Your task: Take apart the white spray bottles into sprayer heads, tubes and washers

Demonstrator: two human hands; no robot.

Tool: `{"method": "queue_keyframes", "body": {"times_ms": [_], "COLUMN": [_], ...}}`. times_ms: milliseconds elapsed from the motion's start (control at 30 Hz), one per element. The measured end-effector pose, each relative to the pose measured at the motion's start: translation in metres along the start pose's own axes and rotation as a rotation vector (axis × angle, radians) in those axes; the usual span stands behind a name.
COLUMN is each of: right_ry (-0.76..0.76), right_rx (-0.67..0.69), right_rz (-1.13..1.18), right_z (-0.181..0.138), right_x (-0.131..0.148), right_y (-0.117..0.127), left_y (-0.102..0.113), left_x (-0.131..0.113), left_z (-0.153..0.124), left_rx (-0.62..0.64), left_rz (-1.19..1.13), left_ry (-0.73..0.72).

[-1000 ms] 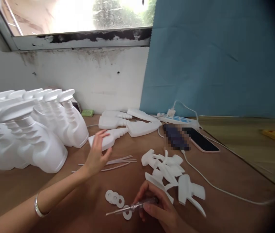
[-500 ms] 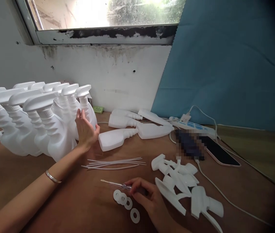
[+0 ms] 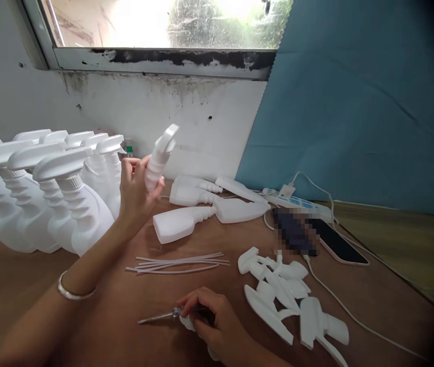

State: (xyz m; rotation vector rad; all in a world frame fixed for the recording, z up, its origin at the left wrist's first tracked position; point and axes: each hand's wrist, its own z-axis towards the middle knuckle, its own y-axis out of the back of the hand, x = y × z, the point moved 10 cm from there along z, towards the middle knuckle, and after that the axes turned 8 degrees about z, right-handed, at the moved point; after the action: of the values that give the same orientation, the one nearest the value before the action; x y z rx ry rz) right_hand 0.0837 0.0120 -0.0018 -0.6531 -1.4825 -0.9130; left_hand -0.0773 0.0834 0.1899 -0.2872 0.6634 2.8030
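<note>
My left hand is closed around a white spray bottle, lifted and tilted above the brown table, its trigger head pointing up and right. My right hand is closed on a small screwdriver with a clear handle, its metal tip pointing left just over the table. White washers lie mostly hidden under that hand. A bundle of thin white tubes lies between my two hands. A pile of white trigger heads sits to the right of my right hand.
Several assembled white spray bottles stand in rows at the left. Headless white bottles lie on their sides at the middle back. A power strip, a phone and a white cable lie at the right, before a blue sheet.
My left hand reached to the standing row, took hold of the end bottle and lifted it up. My right hand drew back toward me with the screwdriver, covering the washers.
</note>
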Motion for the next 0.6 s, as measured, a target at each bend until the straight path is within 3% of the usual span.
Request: {"method": "queue_keyframes", "body": {"times_ms": [133,233,333,467,533,600], "right_ry": [0.026,0.107,0.260,0.470,0.578,0.581], "right_rx": [0.035,-0.015,-0.212,-0.582,-0.650,-0.605], "right_rz": [-0.035,-0.070,-0.052,0.065,0.093,0.166], "right_z": [0.000,0.001,0.002,0.000,0.003,0.016], "right_x": [0.004,0.015,0.052,0.128,0.167,0.189], "right_y": [-0.004,0.004,0.030,0.075,0.085,0.087], "left_y": [0.049,0.064,0.064,0.047,0.042,0.042], "left_x": [-0.041,-0.050,-0.052,-0.078,-0.101,-0.123], "left_z": [0.032,0.043,0.039,0.019,0.006,-0.006], "left_rx": [0.042,0.090,0.063,0.077,0.080,0.055], "left_rz": [-0.077,-0.196,-0.262,-0.288,-0.277,-0.244], "left_ry": [-0.031,0.019,0.038,-0.074,-0.189,-0.298]}}
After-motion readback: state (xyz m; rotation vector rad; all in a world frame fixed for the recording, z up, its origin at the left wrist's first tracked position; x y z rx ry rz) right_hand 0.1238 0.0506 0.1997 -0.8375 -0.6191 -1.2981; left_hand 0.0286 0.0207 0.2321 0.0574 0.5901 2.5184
